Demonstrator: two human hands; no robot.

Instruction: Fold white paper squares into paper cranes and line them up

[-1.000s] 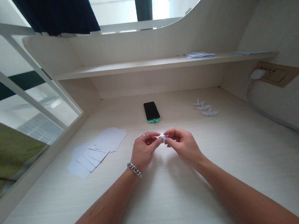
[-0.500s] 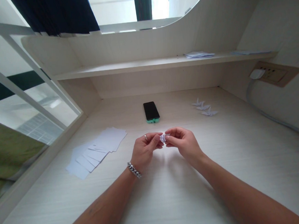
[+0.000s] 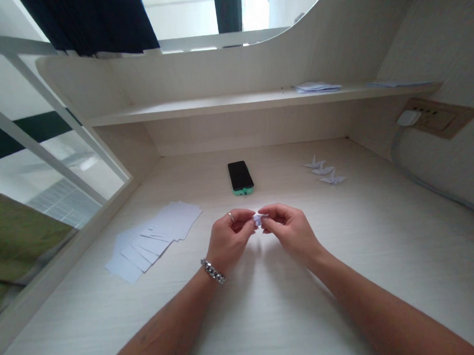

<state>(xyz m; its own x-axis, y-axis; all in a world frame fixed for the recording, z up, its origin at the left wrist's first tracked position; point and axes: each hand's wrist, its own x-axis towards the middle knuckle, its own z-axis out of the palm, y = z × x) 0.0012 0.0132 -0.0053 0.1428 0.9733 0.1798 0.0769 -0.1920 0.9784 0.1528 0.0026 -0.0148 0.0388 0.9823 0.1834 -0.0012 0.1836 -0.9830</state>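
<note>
While paper sheets (image 3: 159, 231) lie fanned out on the pale desk (image 3: 247, 317), I see the left hand (image 3: 230, 237), a smartphone (image 3: 240, 175) beyond it, pinching a small folded white paper (image 3: 258, 220); the right hand (image 3: 291, 229) pinches its other side, and three origami cranes (image 3: 322, 170) rest farther right.

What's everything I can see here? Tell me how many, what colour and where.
Folded paper: one, white, pinched at centre
Paper cranes: three, white, desk's right rear
Loose sheets: several overlapping, white, desk's left
Smartphone: one, black and green, desk's middle rear
Desk: one, off-white, foreground
Shelf: one, off-white, above desk
Paper piles: two, whitish, shelf's right
Socket plate: one, tan, right wall
Plug and cable: one each, whitish and grey, right
Curtain: one, dark blue, upper left
Green fabric: lower left
Ring, bracelet: one each, silver, left arm
Left hand, right hand: one each, centre, pinching the folded paper
</note>
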